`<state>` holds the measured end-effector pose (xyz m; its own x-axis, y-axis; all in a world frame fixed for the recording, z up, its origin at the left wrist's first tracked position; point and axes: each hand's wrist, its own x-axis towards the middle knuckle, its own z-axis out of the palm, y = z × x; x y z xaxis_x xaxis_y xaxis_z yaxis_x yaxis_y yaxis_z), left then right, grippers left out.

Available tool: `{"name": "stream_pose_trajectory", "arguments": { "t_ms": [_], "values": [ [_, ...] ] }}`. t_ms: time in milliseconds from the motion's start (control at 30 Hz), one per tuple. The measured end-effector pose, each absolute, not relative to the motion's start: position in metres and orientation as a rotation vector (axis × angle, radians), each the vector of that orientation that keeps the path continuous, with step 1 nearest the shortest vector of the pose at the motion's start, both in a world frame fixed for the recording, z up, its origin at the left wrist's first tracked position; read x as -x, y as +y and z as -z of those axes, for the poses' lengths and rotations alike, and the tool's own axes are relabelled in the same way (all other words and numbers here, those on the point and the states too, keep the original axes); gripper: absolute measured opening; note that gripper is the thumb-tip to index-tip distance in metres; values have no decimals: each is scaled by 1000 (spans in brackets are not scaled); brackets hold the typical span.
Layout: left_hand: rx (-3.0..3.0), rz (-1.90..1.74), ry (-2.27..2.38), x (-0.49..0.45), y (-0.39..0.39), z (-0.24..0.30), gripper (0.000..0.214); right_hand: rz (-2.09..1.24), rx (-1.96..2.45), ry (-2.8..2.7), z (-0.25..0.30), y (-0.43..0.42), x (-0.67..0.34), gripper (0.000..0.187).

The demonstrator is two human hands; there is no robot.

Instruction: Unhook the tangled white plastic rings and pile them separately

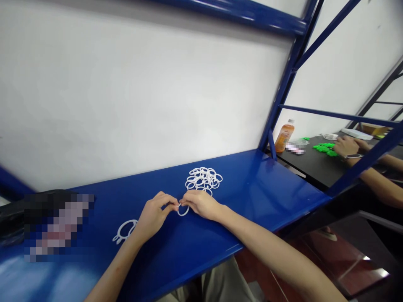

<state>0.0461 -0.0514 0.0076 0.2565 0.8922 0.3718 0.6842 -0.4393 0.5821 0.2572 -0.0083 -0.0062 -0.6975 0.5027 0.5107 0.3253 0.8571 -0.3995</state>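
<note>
My left hand (155,216) and my right hand (202,204) meet over the blue shelf (258,184), both pinching one white plastic ring (183,209) between their fingertips. Just beyond my right hand lies a pile of several white rings (203,179). A linked pair of white rings (124,231) rests on the shelf beside my left wrist.
A blue rack post (283,88) stands at the shelf's right end. Past it, on a dark table (311,167), are an orange drink bottle (283,135), green parts (325,148) and another person's hands (346,147). A dark blurred object (47,218) sits at far left.
</note>
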Motion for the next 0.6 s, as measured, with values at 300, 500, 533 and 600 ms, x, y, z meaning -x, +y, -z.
{"name": "stream_pose_trajectory", "arguments": {
  "t_ms": [300,500,533,600],
  "values": [
    [-2254,-715,1954,-29,-49,-10,30,-230,1020,-2245,-15,20,-298,11],
    [-2087,-368,2255,-19,-53,-19,37,-243,1179,-2117,-19,36,-337,9],
    [-2079,-336,2265,-19,-53,-19,38,-257,1178,-2118,-19,36,-340,8],
    [-2086,-305,2265,-21,-54,-19,38,-293,1189,-2142,-20,35,-343,8]
  ]
}}
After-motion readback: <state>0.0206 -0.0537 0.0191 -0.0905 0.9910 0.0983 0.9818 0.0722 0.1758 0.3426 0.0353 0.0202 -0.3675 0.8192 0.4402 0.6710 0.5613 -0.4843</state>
